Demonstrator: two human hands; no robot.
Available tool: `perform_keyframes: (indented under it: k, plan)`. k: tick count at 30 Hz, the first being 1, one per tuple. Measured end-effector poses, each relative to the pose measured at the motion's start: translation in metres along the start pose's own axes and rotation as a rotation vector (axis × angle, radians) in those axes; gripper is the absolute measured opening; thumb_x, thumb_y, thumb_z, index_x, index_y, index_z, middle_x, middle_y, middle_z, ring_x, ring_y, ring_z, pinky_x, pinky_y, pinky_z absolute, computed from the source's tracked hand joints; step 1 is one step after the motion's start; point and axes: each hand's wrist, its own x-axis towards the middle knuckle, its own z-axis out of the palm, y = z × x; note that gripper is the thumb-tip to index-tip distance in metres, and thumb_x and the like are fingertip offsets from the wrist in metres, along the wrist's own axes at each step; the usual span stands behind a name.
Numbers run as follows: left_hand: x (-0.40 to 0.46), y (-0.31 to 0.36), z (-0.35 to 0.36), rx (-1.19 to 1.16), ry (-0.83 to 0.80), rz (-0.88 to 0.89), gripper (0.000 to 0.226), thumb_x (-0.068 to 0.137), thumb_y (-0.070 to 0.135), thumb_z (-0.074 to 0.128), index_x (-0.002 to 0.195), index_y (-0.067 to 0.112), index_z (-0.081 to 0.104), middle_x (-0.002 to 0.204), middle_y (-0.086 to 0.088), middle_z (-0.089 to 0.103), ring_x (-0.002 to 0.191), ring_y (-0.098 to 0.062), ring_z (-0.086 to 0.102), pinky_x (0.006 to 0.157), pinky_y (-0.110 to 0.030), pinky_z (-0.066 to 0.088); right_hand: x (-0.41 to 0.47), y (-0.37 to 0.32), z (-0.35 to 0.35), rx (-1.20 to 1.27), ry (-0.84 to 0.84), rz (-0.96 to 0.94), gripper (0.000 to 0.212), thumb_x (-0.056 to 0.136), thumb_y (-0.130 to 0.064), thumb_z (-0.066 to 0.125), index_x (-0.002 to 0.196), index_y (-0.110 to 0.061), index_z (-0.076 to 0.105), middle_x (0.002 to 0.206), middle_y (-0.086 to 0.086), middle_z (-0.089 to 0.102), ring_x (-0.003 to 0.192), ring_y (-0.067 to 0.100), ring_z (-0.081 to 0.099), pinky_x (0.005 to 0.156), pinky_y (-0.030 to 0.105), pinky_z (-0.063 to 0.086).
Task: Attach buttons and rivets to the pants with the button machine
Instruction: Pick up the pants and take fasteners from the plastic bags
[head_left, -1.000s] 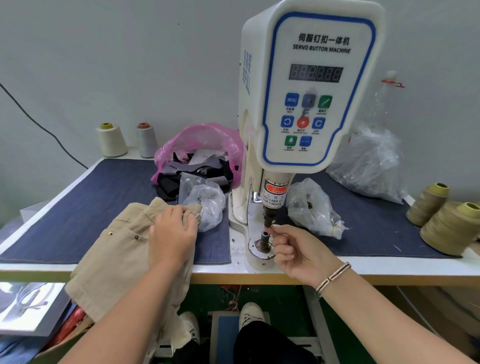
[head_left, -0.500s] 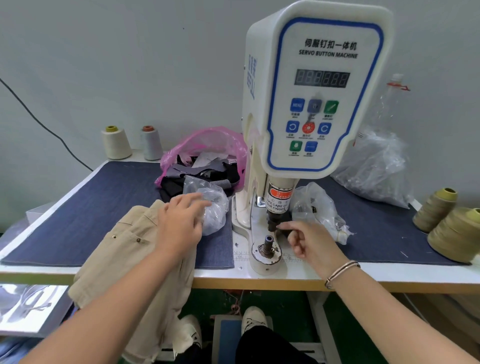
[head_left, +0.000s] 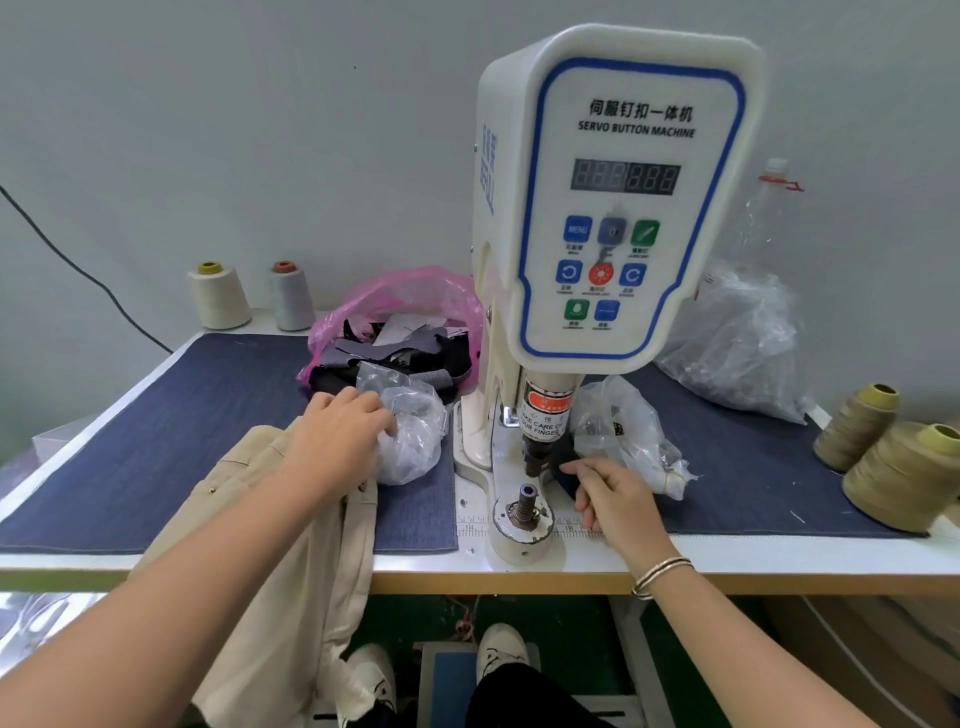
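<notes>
Far left, 2 thread cones (head_left: 219, 296) are stood by the wall. 1 pair of beige pants (head_left: 291, 561) is draped over the near table edge, left of the button machine (head_left: 613, 208). The left hand (head_left: 337, 441) is laid on the pants, fingers reaching into 1 clear bag (head_left: 415, 431); whether anything is pinched can't be told. The right hand (head_left: 618, 499), fingers curled, is put w/ fingertips at the upper punch; contents not visible. 2 tan cones (head_left: 904, 473) are seen far right.
</notes>
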Motion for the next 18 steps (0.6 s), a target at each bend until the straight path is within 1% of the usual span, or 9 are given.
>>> perform_keyframes:
  k: [1,3,5,7,10,13,15,18]
  plan:
    - [0.004,0.003,0.001,-0.015,-0.062,-0.023,0.026,0.086,0.015,0.056,0.099,0.032,0.070,0.106,0.013,0.064,0.101,-0.016,0.053,0.084,-0.033,0.030,0.000,0.001,0.001,0.005,0.002,-0.006,0.024,0.097,-0.009,0.046,0.092,-0.017,0.069,0.054,-0.001,0.054,0.040,0.005,0.046,0.041,0.016,0.039]
    - [0.014,0.007,0.002,-0.001,-0.175,-0.099,0.030,0.092,0.027,0.044,0.104,0.039,0.068,0.110,0.017,0.062,0.104,-0.012,0.049,0.085,-0.031,0.026,-0.001,0.001,0.002,0.011,0.005,-0.016,0.024,0.097,-0.009,0.047,0.091,-0.018,0.069,0.053,-0.003,0.053,0.040,0.004,0.046,0.040,0.016,0.040]
    - [0.023,0.012,0.005,0.047,-0.269,-0.133,0.028,0.091,0.027,0.042,0.098,0.036,0.068,0.107,0.013,0.063,0.103,-0.013,0.049,0.083,-0.033,0.026,-0.001,0.002,0.003,0.020,0.008,-0.020,0.025,0.097,-0.009,0.047,0.090,-0.021,0.068,0.052,-0.005,0.053,0.040,0.005,0.046,0.041,0.016,0.040]
    - [0.030,0.017,0.008,0.099,-0.322,-0.168,0.023,0.088,0.021,0.046,0.092,0.032,0.066,0.103,0.010,0.065,0.098,-0.014,0.052,0.079,-0.032,0.024,-0.001,0.004,0.003,0.032,0.011,-0.022,0.025,0.097,-0.010,0.047,0.089,-0.022,0.068,0.050,-0.006,0.053,0.041,0.006,0.046,0.041,0.017,0.040]
    - [0.033,0.021,0.014,0.109,-0.342,-0.233,0.026,0.089,0.018,0.049,0.097,0.033,0.069,0.102,0.011,0.065,0.095,-0.012,0.058,0.076,-0.032,0.022,-0.001,0.005,0.003,0.042,0.011,-0.031,0.026,0.097,-0.010,0.048,0.089,-0.023,0.068,0.049,-0.006,0.054,0.041,0.006,0.046,0.041,0.017,0.040]
    - [0.033,0.020,0.019,0.083,-0.343,-0.250,0.026,0.088,0.016,0.045,0.085,0.029,0.068,0.092,0.009,0.063,0.089,-0.013,0.058,0.074,-0.032,0.022,-0.001,0.006,0.003,0.026,0.009,-0.043,0.026,0.097,-0.011,0.048,0.089,-0.025,0.068,0.051,-0.005,0.054,0.042,0.005,0.047,0.043,0.016,0.041]
    - [0.033,0.018,0.021,0.041,-0.329,-0.272,0.027,0.088,0.015,0.043,0.083,0.029,0.066,0.090,0.008,0.065,0.089,-0.015,0.058,0.073,-0.033,0.023,0.000,0.006,0.003,0.030,0.010,-0.041,0.025,0.097,-0.010,0.048,0.089,-0.024,0.068,0.053,-0.005,0.054,0.042,0.006,0.047,0.043,0.016,0.041]
    - [0.035,0.016,0.021,-0.005,-0.312,-0.304,0.030,0.093,0.019,0.042,0.100,0.034,0.067,0.102,0.008,0.068,0.097,-0.016,0.060,0.076,-0.032,0.026,0.001,0.007,0.003,0.032,0.009,-0.042,0.025,0.097,-0.010,0.048,0.089,-0.024,0.068,0.055,-0.002,0.054,0.042,0.006,0.048,0.043,0.015,0.041]
